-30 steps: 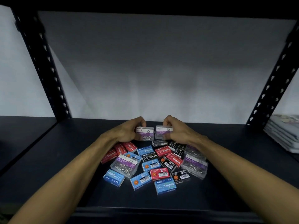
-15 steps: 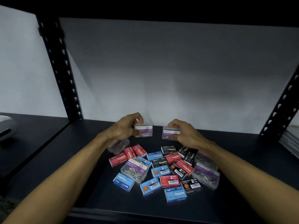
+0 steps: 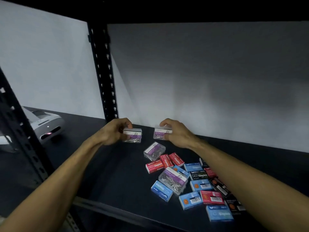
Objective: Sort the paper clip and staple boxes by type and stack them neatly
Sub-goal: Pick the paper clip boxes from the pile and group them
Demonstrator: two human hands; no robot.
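My left hand (image 3: 115, 131) grips a clear paper clip box with a purple label (image 3: 133, 135) near the back of the dark shelf (image 3: 103, 173). My right hand (image 3: 175, 133) grips a second clear paper clip box (image 3: 160, 133) a little to its right. The two boxes are held apart, upright, just above the shelf. In front of them lies a third paper clip box (image 3: 154, 150). A fourth (image 3: 173, 180) rests among a loose pile of red (image 3: 154, 166), blue (image 3: 161, 190) and black (image 3: 199, 175) staple boxes at the lower right, partly hidden by my right forearm.
A black perforated shelf post (image 3: 104, 81) stands behind my left hand, another (image 3: 20, 139) at the near left. A white device with a small red light (image 3: 48, 129) sits on the neighbouring shelf at left. The white back wall (image 3: 200, 81) is just behind the hands.
The view has swung left, so the pile now sits lower right. Both hands carried their paper clip boxes left and back, away from the pile, and further apart from each other.
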